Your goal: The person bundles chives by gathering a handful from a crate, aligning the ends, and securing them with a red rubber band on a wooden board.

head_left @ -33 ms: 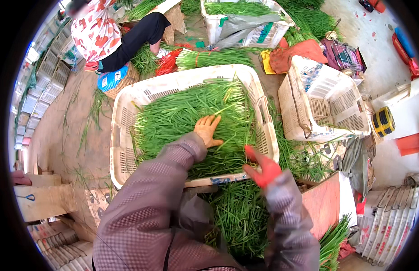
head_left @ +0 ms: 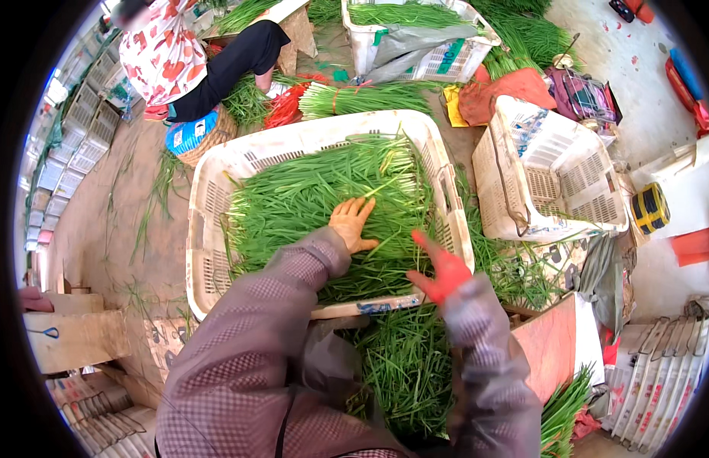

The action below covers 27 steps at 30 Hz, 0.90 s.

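A large white plastic crate [head_left: 204,200] in front of me holds a thick layer of garlic chives [head_left: 293,191], their pale ends toward the right. Flat on top of the chives rests my left hand [head_left: 352,224], in a tan glove, fingers spread. My right hand [head_left: 444,271], in a red glove, is over the crate's near right corner. Its thumb and fingers are apart with nothing seen between them, though motion blurs it a little. More loose green leaves [head_left: 408,366] lie below the crate's near rim, between my forearms.
An empty white crate [head_left: 549,172] stands at the right. Behind are a tied chive bundle [head_left: 362,99], red ties [head_left: 285,107] and another filled crate [head_left: 354,34]. A seated person [head_left: 167,61] is at the far left. Stacked crates [head_left: 660,374] stand at the near right.
My right hand has shifted slightly away from me, over the crate's near right corner. My left hand stays flat on the chives.
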Tool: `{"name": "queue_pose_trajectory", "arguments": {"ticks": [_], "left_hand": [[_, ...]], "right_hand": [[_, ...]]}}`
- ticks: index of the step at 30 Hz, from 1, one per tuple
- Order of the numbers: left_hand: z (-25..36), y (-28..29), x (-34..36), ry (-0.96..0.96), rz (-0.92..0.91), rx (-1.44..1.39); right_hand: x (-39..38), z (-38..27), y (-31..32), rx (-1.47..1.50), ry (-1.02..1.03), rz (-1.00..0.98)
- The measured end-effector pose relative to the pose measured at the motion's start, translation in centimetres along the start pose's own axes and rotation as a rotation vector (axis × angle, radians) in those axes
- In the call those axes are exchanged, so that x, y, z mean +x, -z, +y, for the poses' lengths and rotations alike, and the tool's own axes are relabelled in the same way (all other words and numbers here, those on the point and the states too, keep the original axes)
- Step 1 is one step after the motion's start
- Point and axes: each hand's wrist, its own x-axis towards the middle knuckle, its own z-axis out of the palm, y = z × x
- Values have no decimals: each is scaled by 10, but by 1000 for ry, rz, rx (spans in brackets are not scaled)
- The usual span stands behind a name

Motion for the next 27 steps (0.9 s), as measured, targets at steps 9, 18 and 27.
{"name": "queue_pose_trajectory", "arguments": {"ticks": [9, 18, 27], "left_hand": [[-31, 30, 35, -130, -105, -209], [-70, 35, 148, 257, 24, 36], [-89, 30, 180, 268, -324, 117]], "right_hand": [[184, 88, -21, -1173, -163, -120], [196, 128, -32, -1019, -130, -47], [201, 116, -29, -962, -211, -127]]}}
